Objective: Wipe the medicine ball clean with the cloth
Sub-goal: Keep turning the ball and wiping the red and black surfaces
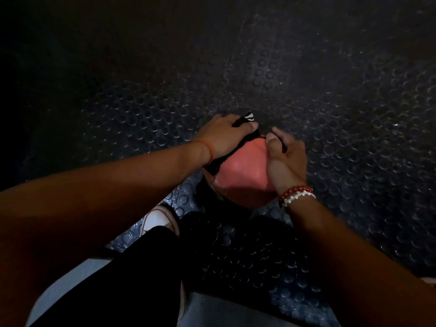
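A pink-orange medicine ball (243,171) sits on the dark studded floor in front of me, its top glistening wet. A black cloth with a white-striped corner (247,117) lies draped over the ball's far left side. My left hand (224,135) presses the cloth onto the ball, fingers spread over it. My right hand (285,156) holds the ball's right side, and its thumb and fingers pinch the cloth's right edge near the top. The ball's far side is hidden by both hands.
The dark rubber floor with round studs (354,114) spreads all around. My leg in black trousers (146,267) and a light shoe (160,220) are at the lower left, close to the ball. The scene is dim.
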### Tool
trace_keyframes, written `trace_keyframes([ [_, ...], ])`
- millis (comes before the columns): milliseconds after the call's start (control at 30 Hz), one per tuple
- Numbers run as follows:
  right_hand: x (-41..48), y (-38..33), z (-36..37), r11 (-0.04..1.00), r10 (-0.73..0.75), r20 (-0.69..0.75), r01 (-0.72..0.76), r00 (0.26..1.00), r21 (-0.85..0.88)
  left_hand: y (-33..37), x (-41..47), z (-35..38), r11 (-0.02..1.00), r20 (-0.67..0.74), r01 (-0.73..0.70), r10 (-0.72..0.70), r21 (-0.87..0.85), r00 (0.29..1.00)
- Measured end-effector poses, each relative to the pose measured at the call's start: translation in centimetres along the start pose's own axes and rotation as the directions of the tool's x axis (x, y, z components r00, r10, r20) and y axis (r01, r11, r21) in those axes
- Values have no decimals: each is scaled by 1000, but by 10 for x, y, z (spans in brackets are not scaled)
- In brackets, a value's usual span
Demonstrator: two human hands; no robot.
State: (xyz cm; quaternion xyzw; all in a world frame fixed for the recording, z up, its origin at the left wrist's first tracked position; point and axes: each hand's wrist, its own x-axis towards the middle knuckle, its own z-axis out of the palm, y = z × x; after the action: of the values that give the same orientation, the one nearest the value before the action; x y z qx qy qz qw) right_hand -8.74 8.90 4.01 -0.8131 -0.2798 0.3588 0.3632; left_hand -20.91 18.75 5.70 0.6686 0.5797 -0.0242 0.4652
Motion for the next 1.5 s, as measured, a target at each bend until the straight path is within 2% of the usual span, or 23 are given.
trace_keyframes([
  [100,-4,2,0,1000,-5,7,5,1000,4,8,15,-7,999,62,49,-49,0,997],
  [167,-6,3,2,1000,5,8,-5,1000,8,8,21,-9,969,126,184,-164,-167,978],
  [233,-4,2,2,1000,17,-5,-17,1000,18,-3,23,-7,896,172,297,-252,-329,952],
  [300,3,3,2,1000,11,-11,-11,1000,24,-18,20,-2,834,152,334,-297,-439,943],
  [367,12,5,0,999,-17,-13,18,1000,33,-31,13,5,839,93,303,-293,-453,951],
  [467,19,8,0,998,-17,-18,18,1000,63,-38,-3,19,939,-120,102,-149,-328,982],
  [533,17,11,0,996,-10,-27,12,1000,91,-30,-14,22,976,-176,-30,-9,-215,984],
  [633,12,16,1,993,-35,-54,41,998,112,-7,-17,16,971,-109,-214,225,107,968],
  [667,11,17,1,991,-39,-72,48,997,122,0,-14,13,954,-72,-253,267,159,961],
  [767,9,16,3,990,-3,-111,19,994,143,8,9,5,963,-11,-261,263,72,965],
  [867,6,13,6,992,22,-112,-8,994,127,2,27,-1,982,51,-185,186,-21,981],
  [1000,8,10,4,991,38,-111,-23,993,131,-12,20,2,972,-88,-126,110,-197,990],
  [1067,10,11,0,986,47,-105,-29,993,166,-23,3,11,948,-188,-168,119,-272,975],
  [1133,12,13,-4,981,50,-109,-29,993,189,-34,-21,25,928,-290,-264,184,-265,939],
  [1200,13,16,-5,976,51,-111,-27,993,214,-37,-37,38,913,-359,-403,353,-72,864],
  [1233,12,17,-4,972,54,-108,-27,993,235,-36,-38,41,874,-366,-481,471,70,802],
  [1300,10,19,-4,961,57,-93,-30,994,275,-29,-30,38,739,-287,-606,674,296,681],
  [1333,11,20,-3,956,69,-96,-38,993,291,-25,-24,33,702,-230,-629,707,334,668],
  [1400,13,17,-1,953,81,-111,-44,990,301,-18,-12,24,743,-184,-610,664,276,725],
  [1500,20,7,1,968,105,-146,-68,984,240,-11,9,15,916,-240,-399,399,50,885],
])
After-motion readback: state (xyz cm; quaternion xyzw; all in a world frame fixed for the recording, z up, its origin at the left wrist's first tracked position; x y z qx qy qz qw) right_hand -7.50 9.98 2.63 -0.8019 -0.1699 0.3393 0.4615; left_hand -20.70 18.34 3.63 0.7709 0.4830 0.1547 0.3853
